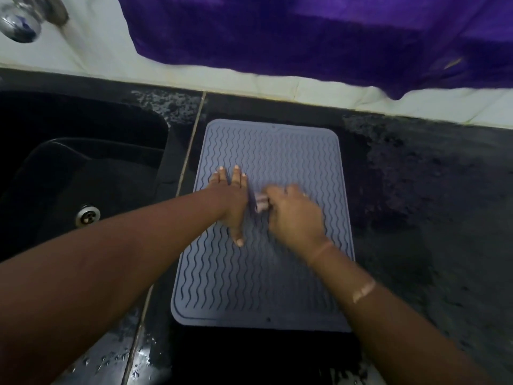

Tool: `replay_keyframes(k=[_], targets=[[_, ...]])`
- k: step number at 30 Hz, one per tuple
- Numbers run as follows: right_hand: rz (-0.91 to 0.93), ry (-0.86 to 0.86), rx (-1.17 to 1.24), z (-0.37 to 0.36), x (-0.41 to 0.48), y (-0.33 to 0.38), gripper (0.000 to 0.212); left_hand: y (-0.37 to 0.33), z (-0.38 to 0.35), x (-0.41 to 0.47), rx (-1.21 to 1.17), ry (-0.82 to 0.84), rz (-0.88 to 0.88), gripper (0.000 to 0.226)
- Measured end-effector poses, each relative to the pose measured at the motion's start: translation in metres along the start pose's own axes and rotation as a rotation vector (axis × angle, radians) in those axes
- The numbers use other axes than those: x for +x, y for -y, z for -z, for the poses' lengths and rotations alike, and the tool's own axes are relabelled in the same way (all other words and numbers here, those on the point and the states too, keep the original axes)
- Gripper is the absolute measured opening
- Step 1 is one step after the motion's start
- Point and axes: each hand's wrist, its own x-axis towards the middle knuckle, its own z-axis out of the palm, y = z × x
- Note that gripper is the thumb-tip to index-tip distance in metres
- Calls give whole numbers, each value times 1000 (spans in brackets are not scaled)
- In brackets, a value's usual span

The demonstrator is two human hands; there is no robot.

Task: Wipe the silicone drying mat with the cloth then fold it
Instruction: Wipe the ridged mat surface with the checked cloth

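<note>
A grey-blue silicone drying mat [266, 276] with wavy ridges lies flat on the black counter, its long side running away from me. My left hand [231, 202] presses flat on the mat's left half, fingers spread. My right hand [294, 216] sits just to its right, blurred by motion, fingers closed around a small bunched cloth [261, 202]. Only a pale grey-pink bit of the cloth shows between the two hands; the rest is hidden under my right hand.
A black sink [83, 173] with a metal drain [87, 215] lies left of the mat. A chrome tap [20, 26] is at top left. A purple cloth [319, 34] hangs over the white back wall. The black counter [430, 190] is wet and speckled, with droplets near the front edge.
</note>
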Motion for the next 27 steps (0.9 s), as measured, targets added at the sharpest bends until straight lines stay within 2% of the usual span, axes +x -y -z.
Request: replay_keyframes(k=[4, 7, 11, 15, 19, 22, 27], targets=[[-71, -50, 34, 2, 61, -9, 33, -1, 2, 0, 9, 13, 10, 147], [-128, -44, 36, 2, 63, -3, 32, 2, -1, 1, -9, -13, 11, 146], [5, 35, -6, -2, -8, 22, 39, 10, -14, 1, -130, -113, -41, 138], [52, 6, -100, -3, -103, 45, 44, 14, -37, -4, -233, -219, -81, 122], [37, 123, 106, -2, -121, 36, 41, 20, -53, -9, -351, -233, -136, 111], [-9, 87, 129, -1, -74, 14, 33, 25, -51, -12, -359, -156, -178, 120], [-146, -22, 189, -5, -22, 6, 35, 22, -46, -12, -288, -25, -136, 149]])
